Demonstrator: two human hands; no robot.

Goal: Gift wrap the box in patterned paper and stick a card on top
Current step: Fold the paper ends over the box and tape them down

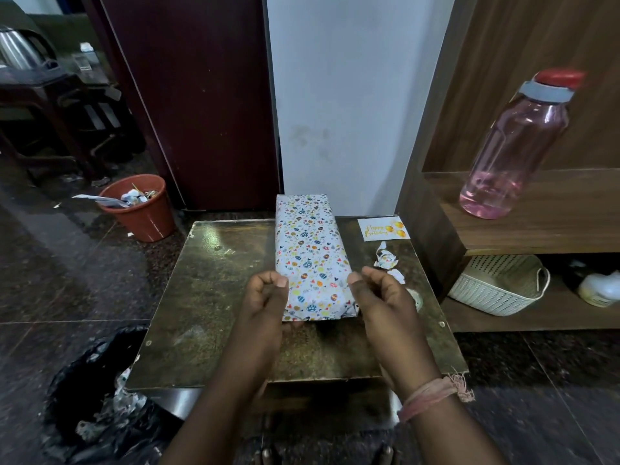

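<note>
So the worktop (pixel 214 297) is this low brass-looking slab, and I've got the box (pixel 310 256) lying lengthwise down the middle of it, far end poking just over the back edge. It's fully covered in the patterned paper as far as I can see, so I'd say wrapping's basically done. My left hand (pixel 266 297) is curled against the near left corner and my right hand (pixel 379 293) hovers just beside the near right corner, fingers curled. Can't honestly tell if either is really gripping; looks like I'm just steadying it. The card (pixel 383 228) sits at the back right, within reach for sticking on next. Paper scraps (pixel 386 261) lie between it and my right hand.
</note>
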